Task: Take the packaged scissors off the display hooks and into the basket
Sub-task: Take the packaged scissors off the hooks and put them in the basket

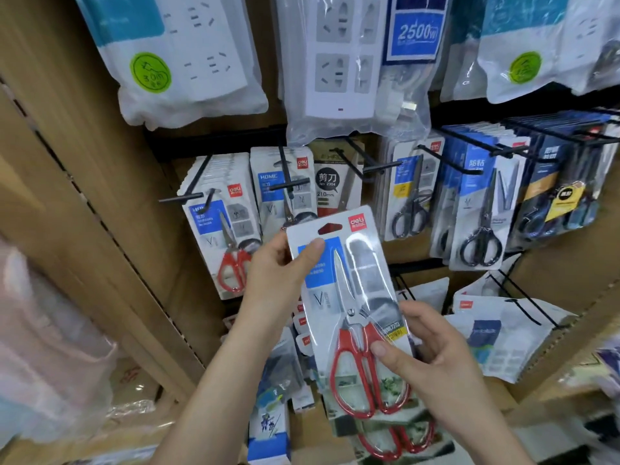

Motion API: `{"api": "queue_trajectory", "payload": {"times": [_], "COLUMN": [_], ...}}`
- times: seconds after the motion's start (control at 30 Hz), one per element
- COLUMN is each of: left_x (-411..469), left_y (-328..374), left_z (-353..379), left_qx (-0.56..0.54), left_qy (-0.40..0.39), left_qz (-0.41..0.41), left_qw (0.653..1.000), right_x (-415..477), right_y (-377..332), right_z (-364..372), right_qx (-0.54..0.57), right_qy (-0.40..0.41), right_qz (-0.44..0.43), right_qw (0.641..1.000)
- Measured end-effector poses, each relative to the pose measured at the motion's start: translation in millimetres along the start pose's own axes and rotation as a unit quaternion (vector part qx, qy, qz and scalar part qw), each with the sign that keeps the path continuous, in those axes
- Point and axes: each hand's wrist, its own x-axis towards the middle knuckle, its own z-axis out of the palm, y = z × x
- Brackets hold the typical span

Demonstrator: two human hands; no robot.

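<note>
A pack of red-handled scissors [349,297] is held in front of the display, off its hook. My left hand [278,266] pinches its upper left edge with the thumb on the blue label. My right hand [426,350] grips its lower right part, thumb on the red handle. A second pack with red handles [396,437] shows just below and behind it. More packs of red-handled scissors [224,236] hang on black hooks [188,196] to the left. Black-handled scissors packs [479,226] hang to the right. No basket is in view.
Bagged white power strips [188,55] hang on the row above. A brown shelf upright [100,196] runs down the left. Loose white packets [496,333] lie on a lower shelf at right, and small packs [271,397] hang below the scissors.
</note>
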Motion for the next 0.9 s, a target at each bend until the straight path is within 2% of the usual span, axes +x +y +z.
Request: {"api": "queue_trajectory", "payload": {"times": [0.07, 0.17, 0.4, 0.6, 0.73, 0.9], "left_x": [-0.5, 0.0, -5.8, 3.8, 23.8, 40.1], "left_y": [3.2, 4.1, 12.5, 26.8, 32.7, 35.3], "left_z": [-0.6, -2.1, -2.1, -8.4, -16.3, -15.9], "left_qx": [-0.048, -0.092, -0.091, -0.040, 0.016, 0.107], "left_qy": [0.007, 0.021, 0.087, 0.123, 0.141, 0.123], "left_qz": [-0.040, -0.058, -0.003, 0.053, 0.043, 0.071], "left_qw": [0.998, 0.994, 0.992, 0.990, 0.989, 0.984], "right_x": [-0.3, -0.5, 1.3, 7.7, 10.6, 11.9], "right_y": [-4.5, -5.6, -3.4, -9.0, -5.6, 6.9], "right_z": [0.5, -0.3, 2.8, 15.4, 21.8, 21.7], "right_qx": [-0.003, -0.010, -0.052, -0.040, -0.036, -0.047], "right_qy": [-0.023, -0.033, -0.029, -0.051, -0.065, -0.097], "right_qz": [-0.008, -0.005, -0.007, -0.034, -0.009, 0.040], "right_qw": [1.000, 0.999, 0.998, 0.997, 0.997, 0.993]}}
